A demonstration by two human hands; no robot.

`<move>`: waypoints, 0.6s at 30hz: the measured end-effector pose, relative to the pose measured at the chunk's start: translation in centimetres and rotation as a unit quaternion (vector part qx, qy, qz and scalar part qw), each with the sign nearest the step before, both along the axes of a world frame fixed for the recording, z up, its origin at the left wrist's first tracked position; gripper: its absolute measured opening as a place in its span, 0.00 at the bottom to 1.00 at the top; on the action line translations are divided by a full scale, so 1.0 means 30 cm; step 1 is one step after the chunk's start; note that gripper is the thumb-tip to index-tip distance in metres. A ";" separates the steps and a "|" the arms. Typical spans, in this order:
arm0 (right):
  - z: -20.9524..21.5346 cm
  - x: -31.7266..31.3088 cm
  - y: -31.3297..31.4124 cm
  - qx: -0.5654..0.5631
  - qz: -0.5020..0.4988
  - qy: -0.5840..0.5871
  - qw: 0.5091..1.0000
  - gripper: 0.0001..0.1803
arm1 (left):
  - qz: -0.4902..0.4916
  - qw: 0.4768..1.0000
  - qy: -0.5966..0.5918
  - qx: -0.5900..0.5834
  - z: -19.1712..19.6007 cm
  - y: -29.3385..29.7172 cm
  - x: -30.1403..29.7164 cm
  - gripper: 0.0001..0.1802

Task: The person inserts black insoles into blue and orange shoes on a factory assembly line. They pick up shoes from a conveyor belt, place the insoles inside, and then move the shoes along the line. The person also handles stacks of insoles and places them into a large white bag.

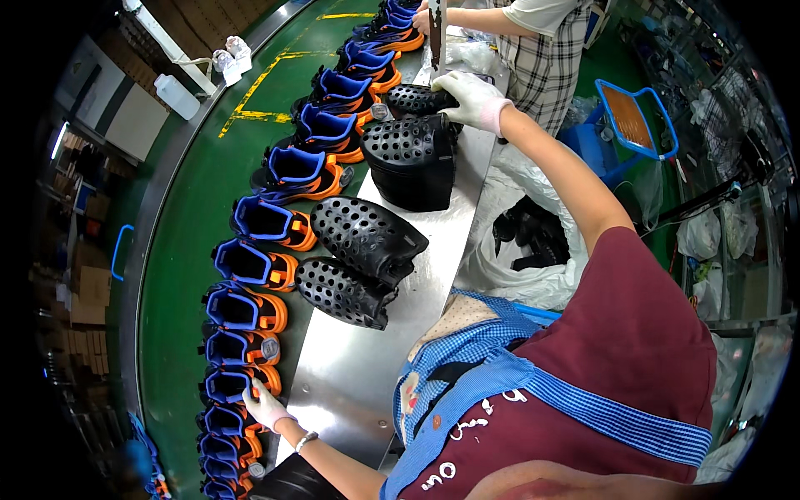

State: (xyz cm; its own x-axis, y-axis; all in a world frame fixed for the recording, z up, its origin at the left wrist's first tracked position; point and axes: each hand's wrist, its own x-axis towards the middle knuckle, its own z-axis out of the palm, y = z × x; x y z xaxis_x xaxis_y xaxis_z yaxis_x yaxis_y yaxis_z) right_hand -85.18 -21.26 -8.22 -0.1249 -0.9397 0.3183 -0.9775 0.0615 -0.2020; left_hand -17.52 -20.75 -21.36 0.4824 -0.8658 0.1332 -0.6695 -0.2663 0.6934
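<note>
My left hand (265, 407), in a white glove, is closed on the heel of a black, blue and orange shoe (227, 386) in the long row. My right hand (473, 98), also gloved, reaches far forward with its fingers bent over the end of a black perforated shoe insert (414, 98). Just nearer than it is a stack of the same black inserts (408, 143). Two more, a larger insert (367, 237) and a smaller insert (343, 290), lie side by side, holes facing up, between my hands.
The shoes stand along a green conveyor belt (196, 200) beside a metal worktop (333, 354). At my right, a white plastic bag (479, 275) holds black pieces. Another person (542, 50) works at the far end. A blue chair (600, 125) and cluttered shelves are farther right.
</note>
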 end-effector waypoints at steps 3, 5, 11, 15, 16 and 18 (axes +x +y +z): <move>0.045 0.000 -0.012 0.017 0.040 0.025 0.999 0.24 | -0.015 0.999 0.049 -0.015 -0.016 0.021 0.023 0.25; 0.053 -0.014 -0.019 0.010 0.064 0.037 0.997 0.23 | -0.036 0.998 0.046 -0.025 -0.038 0.026 0.054 0.25; 0.038 -0.013 0.009 0.043 0.024 0.052 0.997 0.25 | -0.012 0.970 0.240 0.032 0.048 0.082 -0.005 0.29; 0.012 -0.054 -0.008 0.038 0.032 0.047 0.998 0.26 | -0.027 0.969 0.243 0.023 0.063 0.104 -0.024 0.31; 0.017 -0.051 -0.007 0.038 0.044 0.042 0.997 0.26 | -0.024 0.970 0.242 0.027 0.066 0.111 -0.022 0.31; 0.039 -0.039 0.008 0.045 0.038 0.035 0.998 0.27 | -0.013 0.970 0.240 0.028 0.080 0.122 -0.031 0.32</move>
State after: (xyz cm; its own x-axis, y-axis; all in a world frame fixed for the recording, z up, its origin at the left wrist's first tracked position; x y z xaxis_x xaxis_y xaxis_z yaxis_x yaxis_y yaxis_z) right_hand -86.36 -21.01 -7.05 -0.0320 -0.9710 0.2370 -0.9915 0.0010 -0.1298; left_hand -18.46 -17.10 -18.97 0.4549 -0.8782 -0.1477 -0.2807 -0.2988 0.9121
